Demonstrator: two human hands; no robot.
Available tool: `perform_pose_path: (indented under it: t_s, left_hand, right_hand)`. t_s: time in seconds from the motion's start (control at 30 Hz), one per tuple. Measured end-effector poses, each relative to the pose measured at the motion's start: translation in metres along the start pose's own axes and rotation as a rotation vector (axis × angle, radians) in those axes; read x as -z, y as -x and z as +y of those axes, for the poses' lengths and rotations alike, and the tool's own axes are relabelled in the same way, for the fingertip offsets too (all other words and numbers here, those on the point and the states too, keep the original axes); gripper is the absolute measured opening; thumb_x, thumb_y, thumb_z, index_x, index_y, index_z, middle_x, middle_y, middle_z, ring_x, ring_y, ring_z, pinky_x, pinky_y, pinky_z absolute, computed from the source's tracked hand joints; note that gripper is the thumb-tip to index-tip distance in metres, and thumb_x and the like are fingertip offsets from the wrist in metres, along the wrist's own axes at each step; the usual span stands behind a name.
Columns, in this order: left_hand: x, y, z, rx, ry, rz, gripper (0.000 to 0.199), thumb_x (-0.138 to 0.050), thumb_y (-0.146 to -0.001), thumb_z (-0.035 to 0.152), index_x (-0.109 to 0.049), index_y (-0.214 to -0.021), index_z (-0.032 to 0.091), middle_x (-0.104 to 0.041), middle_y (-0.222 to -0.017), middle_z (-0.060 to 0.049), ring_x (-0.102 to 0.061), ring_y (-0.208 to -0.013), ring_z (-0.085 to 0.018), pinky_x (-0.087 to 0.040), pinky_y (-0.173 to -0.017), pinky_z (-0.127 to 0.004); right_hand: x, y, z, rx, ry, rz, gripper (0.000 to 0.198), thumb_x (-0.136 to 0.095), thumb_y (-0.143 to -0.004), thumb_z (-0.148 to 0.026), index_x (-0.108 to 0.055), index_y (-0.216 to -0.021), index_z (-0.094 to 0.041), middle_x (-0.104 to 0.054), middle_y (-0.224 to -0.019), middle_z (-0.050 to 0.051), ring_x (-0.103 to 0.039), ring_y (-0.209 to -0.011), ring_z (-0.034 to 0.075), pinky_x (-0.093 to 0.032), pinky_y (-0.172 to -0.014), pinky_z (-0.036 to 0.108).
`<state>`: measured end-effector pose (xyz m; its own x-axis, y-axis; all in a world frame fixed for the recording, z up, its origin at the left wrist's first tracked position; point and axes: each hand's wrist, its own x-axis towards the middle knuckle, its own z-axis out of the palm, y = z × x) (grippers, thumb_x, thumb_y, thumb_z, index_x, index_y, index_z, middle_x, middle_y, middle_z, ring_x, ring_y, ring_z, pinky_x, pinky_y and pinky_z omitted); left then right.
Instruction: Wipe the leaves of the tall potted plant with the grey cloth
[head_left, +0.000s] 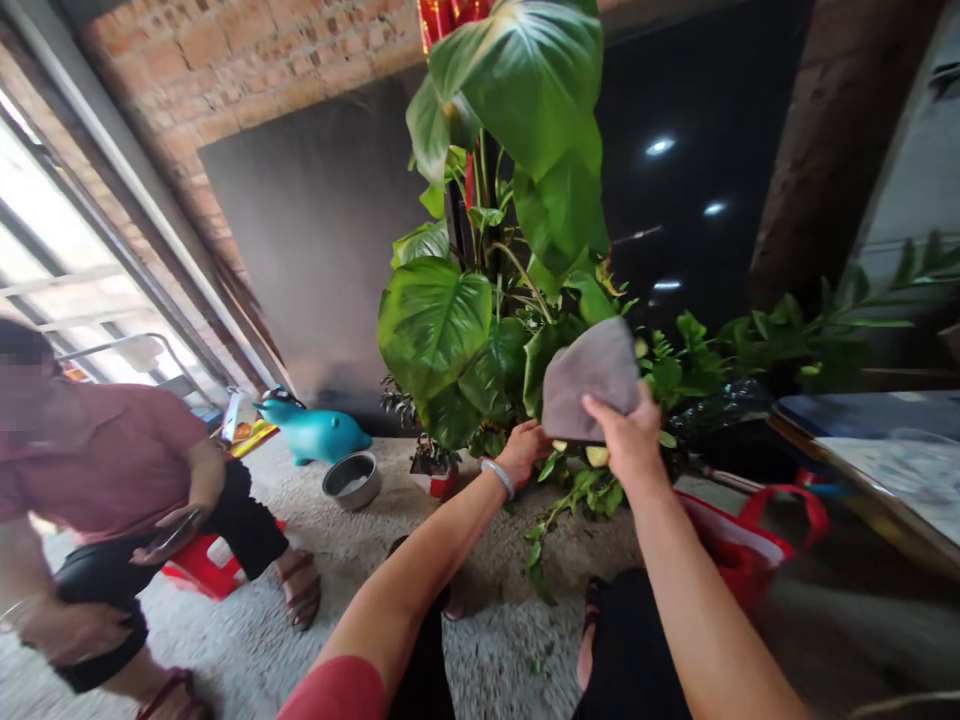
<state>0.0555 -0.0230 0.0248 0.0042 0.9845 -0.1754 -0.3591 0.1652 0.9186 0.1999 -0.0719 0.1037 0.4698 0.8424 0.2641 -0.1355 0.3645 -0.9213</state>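
Observation:
A folded grey cloth point(589, 380) is gripped in my right hand point(631, 440), its thumb pressed flat on the near face. The cloth stands up in front of the lower leaves of a large potted plant point(435, 315). My left hand point(523, 455), with a pale bangle point(499, 478) at its wrist, reaches in among the low leaves just left of the cloth. Its fingers are curled, and what they hold is hidden. Below both hands, smaller trailing leaves point(592, 495) hang down over the concrete floor.
At left a person point(105, 450) sits on a red stool point(206, 570), phone in hand. A turquoise animal toy point(319, 432), a metal bowl point(352, 482) and a small potted plant point(433, 465) stand left of the plant. On the right are a red bag point(739, 540) and a table point(892, 440).

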Motion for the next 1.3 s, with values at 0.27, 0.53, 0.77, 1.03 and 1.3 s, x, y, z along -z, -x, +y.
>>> perform_pose_path:
  t_s: [0.27,0.53,0.77,1.03,1.3]
  left_hand:
    - [0.031,0.011,0.008,0.061,-0.055,-0.005,0.025,-0.084,-0.076,0.027,-0.061,-0.07,0.019,-0.065,-0.07,-0.003,-0.059,-0.068,-0.015,-0.052,-0.077,-0.034]
    - [0.01,0.016,0.004,0.072,0.024,-0.033,0.021,-0.084,-0.074,0.025,-0.064,-0.072,0.017,-0.066,-0.07,-0.002,-0.064,-0.069,-0.018,-0.056,-0.083,-0.04]
    - [0.025,0.02,0.007,0.071,0.072,-0.013,0.02,-0.084,-0.072,0.022,-0.065,-0.074,0.016,-0.064,-0.063,-0.001,-0.061,-0.064,-0.016,-0.055,-0.076,-0.033]
    - [0.027,0.022,0.01,0.098,0.01,-0.087,0.017,-0.08,-0.076,0.025,-0.065,-0.081,0.016,-0.069,-0.074,-0.003,-0.063,-0.068,-0.016,-0.057,-0.078,-0.036]
    - [0.029,0.017,0.002,0.047,0.014,0.042,0.024,-0.081,-0.073,0.024,-0.057,-0.07,0.018,-0.061,-0.064,0.001,-0.056,-0.059,-0.012,-0.053,-0.07,-0.029]
  right_hand:
    - [0.076,0.068,0.041,-0.441,-0.115,0.215,0.062,-0.094,-0.037,-0.037,-0.074,-0.093,-0.021,-0.078,-0.093,0.005,-0.074,-0.091,0.03,-0.063,-0.085,0.044]
    - [-0.019,-0.008,-0.036,0.191,-0.17,0.057,0.063,-0.088,-0.054,-0.034,-0.07,-0.112,-0.018,-0.078,-0.105,0.006,-0.072,-0.093,0.023,-0.058,-0.091,0.039]
    - [0.045,0.055,0.049,-0.496,-0.264,0.198,0.052,-0.088,-0.037,-0.026,-0.072,-0.085,-0.018,-0.076,-0.086,0.002,-0.072,-0.084,0.024,-0.063,-0.082,0.039]
    - [0.031,-0.003,-0.033,0.281,-0.284,0.351,0.068,-0.088,-0.052,-0.029,-0.068,-0.117,-0.018,-0.077,-0.11,0.003,-0.071,-0.1,0.02,-0.057,-0.096,0.037]
    - [0.025,0.072,0.063,-0.523,-0.211,0.031,0.054,-0.088,-0.041,-0.035,-0.074,-0.09,-0.017,-0.078,-0.087,0.005,-0.072,-0.082,0.024,-0.06,-0.079,0.037]
